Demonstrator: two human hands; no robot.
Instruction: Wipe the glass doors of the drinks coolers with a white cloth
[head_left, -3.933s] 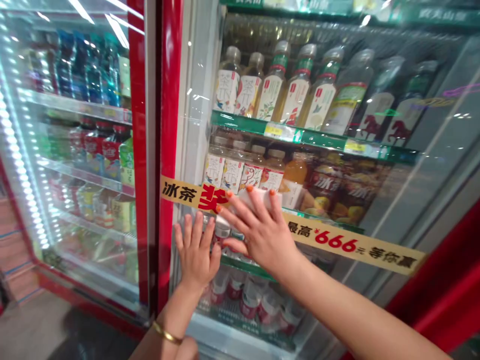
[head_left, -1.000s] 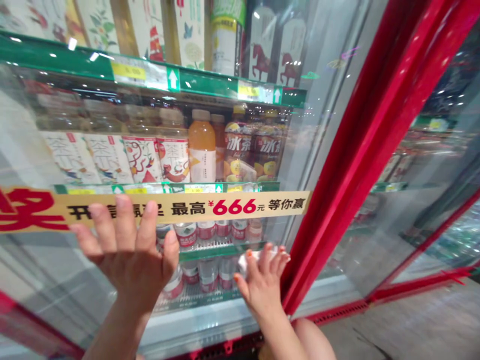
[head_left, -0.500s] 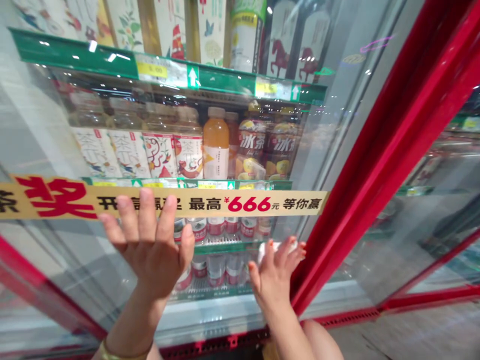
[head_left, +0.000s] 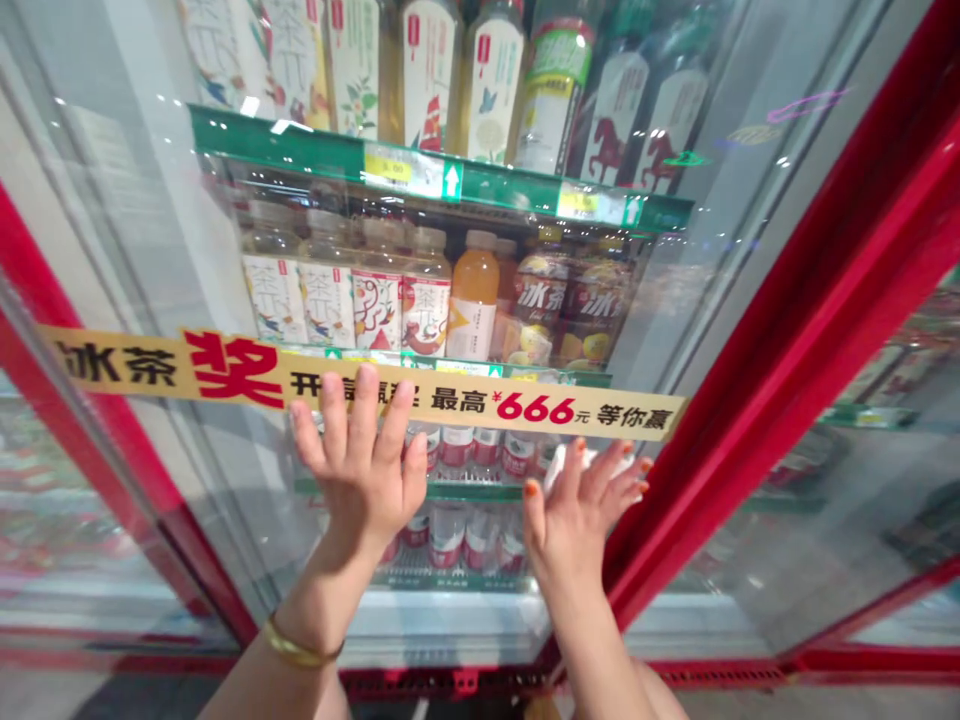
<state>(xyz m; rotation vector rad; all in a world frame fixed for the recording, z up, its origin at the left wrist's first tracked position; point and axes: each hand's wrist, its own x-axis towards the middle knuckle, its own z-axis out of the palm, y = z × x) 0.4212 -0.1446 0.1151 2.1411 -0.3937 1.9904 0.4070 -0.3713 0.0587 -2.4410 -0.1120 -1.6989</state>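
Observation:
My left hand point(head_left: 364, 475) is spread open in front of a glass cooler door, its fingertips overlapping a yellow banner strip point(head_left: 465, 400) with Chinese lettering and a red 666. A gold bangle point(head_left: 298, 648) circles that wrist. To its right, my right hand point(head_left: 581, 515), with orange nails, also has its fingers apart, close to the door's red frame point(head_left: 720, 430). Something white point(head_left: 556, 462) shows behind its fingers; what it is, I cannot make out. Neither hand visibly grips anything. Whether the palms touch the glass, I cannot tell.
Behind the glass, green-edged shelves point(head_left: 517, 180) carry bottled drinks, among them an orange-coloured bottle point(head_left: 474, 290) and dark iced tea bottles point(head_left: 538, 310). Price tags point(head_left: 401, 172) line the shelf edges. Another red upright point(head_left: 142, 480) stands at left, with more glass-fronted cooler at right.
The view has shifted, so the shelves and banner sit further right and more of the banner's left end shows. Both hands appear further right and slightly higher in the picture, still spread.

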